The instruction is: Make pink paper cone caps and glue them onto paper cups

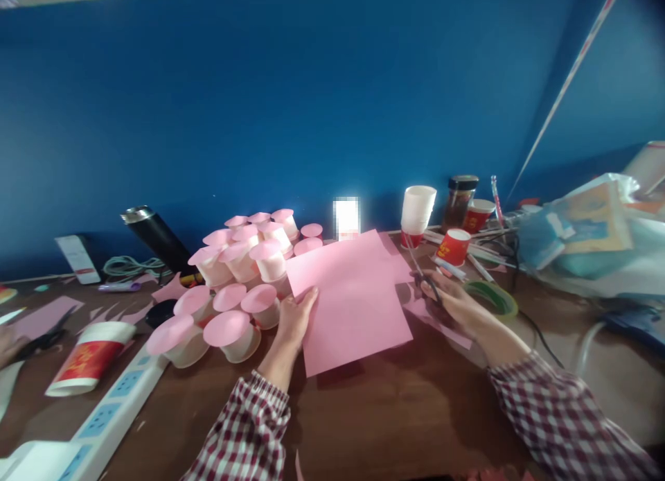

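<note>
A sheet of pink paper (353, 308) is held up in front of me, with my left hand (297, 318) closed on its left edge, thumb on top. My right hand (449, 297) grips a pair of scissors (418, 263) just right of the sheet, blades pointing up and away; they look apart from the paper. Behind the sheet's upper right corner, another piece of pink paper (395, 258) shows. Pink scraps (436, 321) lie beneath my right hand. To the left of my left hand stand several paper cups (231, 339) topped with pink paper discs.
A power strip (117, 398) and a red-and-white paper cup (91, 360) lie at left, near another person's hand (10, 346). A black flask (156, 238) leans behind. Stacked cups (417, 211), a jar (460, 200), a tape roll (491, 299) and a plastic bag (587, 238) sit at right.
</note>
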`<move>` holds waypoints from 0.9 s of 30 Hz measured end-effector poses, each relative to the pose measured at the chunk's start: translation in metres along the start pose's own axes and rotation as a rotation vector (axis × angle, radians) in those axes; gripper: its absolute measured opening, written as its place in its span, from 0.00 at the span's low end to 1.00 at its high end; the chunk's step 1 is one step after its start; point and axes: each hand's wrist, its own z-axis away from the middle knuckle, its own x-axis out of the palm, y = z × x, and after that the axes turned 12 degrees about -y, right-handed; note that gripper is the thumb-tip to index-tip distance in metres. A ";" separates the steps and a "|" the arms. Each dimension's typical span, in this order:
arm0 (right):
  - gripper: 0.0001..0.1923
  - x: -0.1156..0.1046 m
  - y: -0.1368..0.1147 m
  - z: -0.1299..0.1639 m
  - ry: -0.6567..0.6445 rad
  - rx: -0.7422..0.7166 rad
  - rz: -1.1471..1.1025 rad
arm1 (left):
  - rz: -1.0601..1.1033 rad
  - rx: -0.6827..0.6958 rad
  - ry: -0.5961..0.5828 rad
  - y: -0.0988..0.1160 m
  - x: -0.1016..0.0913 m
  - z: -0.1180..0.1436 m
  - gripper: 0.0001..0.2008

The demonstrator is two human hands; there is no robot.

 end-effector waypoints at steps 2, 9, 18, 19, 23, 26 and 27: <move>0.23 0.002 -0.007 0.004 -0.031 0.014 0.044 | 0.008 0.016 0.017 0.002 -0.002 0.000 0.20; 0.28 0.003 -0.009 0.010 -0.259 0.047 0.046 | 0.049 0.062 0.024 0.001 -0.003 0.000 0.20; 0.23 0.013 -0.003 0.007 -0.255 0.011 0.061 | 0.032 0.039 0.043 -0.002 -0.002 -0.001 0.19; 0.23 0.014 -0.005 0.007 -0.256 0.010 0.074 | 0.027 0.032 0.041 -0.001 -0.001 -0.001 0.19; 0.22 0.014 -0.012 0.009 -0.275 -0.020 0.103 | 0.019 0.031 0.025 0.001 0.002 0.002 0.17; 0.19 0.015 -0.013 0.010 -0.263 -0.034 0.092 | 0.006 0.039 0.009 0.002 0.004 0.004 0.17; 0.18 0.015 -0.012 0.010 -0.254 -0.025 0.091 | 0.002 0.048 0.002 0.003 0.004 0.005 0.17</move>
